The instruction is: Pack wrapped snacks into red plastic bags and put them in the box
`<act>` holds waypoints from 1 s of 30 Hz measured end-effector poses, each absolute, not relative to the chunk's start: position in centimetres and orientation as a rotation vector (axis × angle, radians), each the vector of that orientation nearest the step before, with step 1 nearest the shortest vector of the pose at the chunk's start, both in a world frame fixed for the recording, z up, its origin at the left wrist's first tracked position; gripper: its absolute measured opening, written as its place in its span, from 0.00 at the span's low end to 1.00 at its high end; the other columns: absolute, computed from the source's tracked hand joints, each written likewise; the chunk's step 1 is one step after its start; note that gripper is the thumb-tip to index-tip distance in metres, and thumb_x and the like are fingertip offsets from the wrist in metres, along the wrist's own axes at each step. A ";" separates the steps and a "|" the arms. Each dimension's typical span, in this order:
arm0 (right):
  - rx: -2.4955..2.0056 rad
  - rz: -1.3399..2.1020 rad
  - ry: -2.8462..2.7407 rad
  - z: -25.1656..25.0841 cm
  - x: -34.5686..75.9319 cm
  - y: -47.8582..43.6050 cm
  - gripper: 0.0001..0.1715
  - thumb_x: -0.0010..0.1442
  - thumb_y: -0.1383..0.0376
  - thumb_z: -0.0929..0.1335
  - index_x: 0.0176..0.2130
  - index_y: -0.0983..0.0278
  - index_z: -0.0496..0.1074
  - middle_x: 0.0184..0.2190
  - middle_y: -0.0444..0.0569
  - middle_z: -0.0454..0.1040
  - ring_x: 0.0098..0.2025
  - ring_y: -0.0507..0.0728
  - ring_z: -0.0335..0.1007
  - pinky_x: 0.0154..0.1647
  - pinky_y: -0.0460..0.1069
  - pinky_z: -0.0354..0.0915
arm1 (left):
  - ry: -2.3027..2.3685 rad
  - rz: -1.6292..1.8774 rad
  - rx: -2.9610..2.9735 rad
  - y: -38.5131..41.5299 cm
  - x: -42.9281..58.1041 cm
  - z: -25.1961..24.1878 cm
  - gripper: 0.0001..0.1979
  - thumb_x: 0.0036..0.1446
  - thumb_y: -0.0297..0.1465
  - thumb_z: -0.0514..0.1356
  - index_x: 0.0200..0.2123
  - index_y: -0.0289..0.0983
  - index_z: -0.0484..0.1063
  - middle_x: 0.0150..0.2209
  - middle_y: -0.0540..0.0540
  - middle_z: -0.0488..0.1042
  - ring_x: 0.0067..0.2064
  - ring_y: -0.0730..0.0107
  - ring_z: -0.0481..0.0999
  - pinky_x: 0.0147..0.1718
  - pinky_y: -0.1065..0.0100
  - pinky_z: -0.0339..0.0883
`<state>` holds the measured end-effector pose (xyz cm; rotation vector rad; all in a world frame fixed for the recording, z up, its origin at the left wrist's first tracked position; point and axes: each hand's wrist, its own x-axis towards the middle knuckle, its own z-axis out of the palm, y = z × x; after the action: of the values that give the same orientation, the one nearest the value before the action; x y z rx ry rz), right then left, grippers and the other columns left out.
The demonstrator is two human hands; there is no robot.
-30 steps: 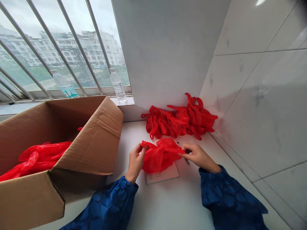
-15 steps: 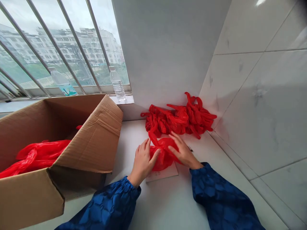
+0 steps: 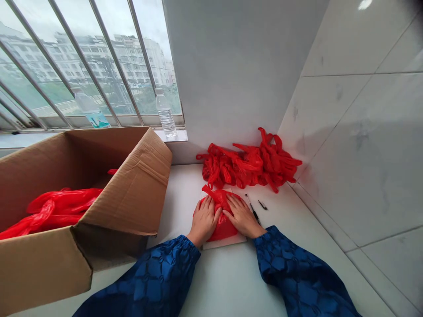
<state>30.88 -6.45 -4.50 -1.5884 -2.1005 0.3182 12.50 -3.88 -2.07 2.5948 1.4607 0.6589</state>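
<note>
Head view: hands on bag, carton beside

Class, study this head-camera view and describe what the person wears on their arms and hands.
The left sleeve and right sleeve are dark blue with a raised pattern of rounded hexagons, gathered into snug cuffs at the wrists. The left hand and right hand are bare, without gloves.

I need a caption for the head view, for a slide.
Left hand and right hand press a red bag on a white card.
</note>
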 end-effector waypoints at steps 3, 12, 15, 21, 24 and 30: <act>-1.590 0.323 -2.089 -4.3 30.6 -6.7 0.33 0.72 0.54 0.58 0.69 0.65 0.58 0.70 0.57 0.55 0.72 0.63 0.47 0.73 0.62 0.44 | 1.439 0.659 2.591 -3.9 12.5 -2.0 0.23 0.70 0.40 0.48 0.60 0.34 0.67 0.64 0.34 0.67 0.68 0.49 0.60 0.67 0.44 0.49; -1.378 0.323 -2.034 -1.7 33.8 -9.4 0.35 0.55 0.60 0.73 0.61 0.61 0.68 0.59 0.56 0.70 0.61 0.66 0.64 0.63 0.62 0.59 | 1.278 0.602 2.597 -5.6 11.4 1.6 0.25 0.67 0.43 0.54 0.61 0.35 0.64 0.65 0.34 0.65 0.66 0.52 0.63 0.63 0.47 0.56; -1.358 0.349 -2.016 -1.1 33.8 -10.3 0.18 0.54 0.72 0.68 0.45 0.63 0.76 0.46 0.55 0.76 0.50 0.65 0.72 0.52 0.58 0.67 | 1.127 0.521 2.682 -7.8 12.6 3.7 0.40 0.52 0.48 0.68 0.63 0.37 0.61 0.63 0.36 0.67 0.66 0.48 0.63 0.65 0.47 0.53; -1.006 0.511 -1.711 1.8 33.7 -13.5 0.07 0.65 0.62 0.67 0.35 0.62 0.73 0.32 0.47 0.74 0.35 0.57 0.72 0.37 0.49 0.68 | 1.139 0.452 2.740 -11.3 15.4 9.3 0.16 0.62 0.34 0.60 0.52 0.37 0.69 0.46 0.40 0.79 0.47 0.54 0.79 0.48 0.57 0.68; -0.884 0.597 -1.594 2.1 35.1 -15.3 0.13 0.67 0.56 0.66 0.42 0.61 0.75 0.36 0.48 0.76 0.38 0.58 0.74 0.39 0.48 0.70 | 1.173 0.447 2.725 -13.7 14.2 13.3 0.07 0.65 0.33 0.55 0.40 0.38 0.72 0.34 0.45 0.79 0.37 0.62 0.78 0.37 0.66 0.67; -1.064 0.703 -1.434 -0.7 37.4 -16.8 0.18 0.67 0.51 0.66 0.44 0.59 0.78 0.33 0.47 0.78 0.34 0.56 0.75 0.35 0.45 0.73 | 1.264 0.787 2.043 -18.8 4.8 22.4 0.20 0.63 0.49 0.57 0.43 0.37 0.74 0.36 0.47 0.79 0.36 0.65 0.76 0.33 0.69 0.70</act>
<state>37.44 -16.80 -0.74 -1.0637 -1.4339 0.7030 4.78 -18.79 22.44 2.0429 1.2643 0.7874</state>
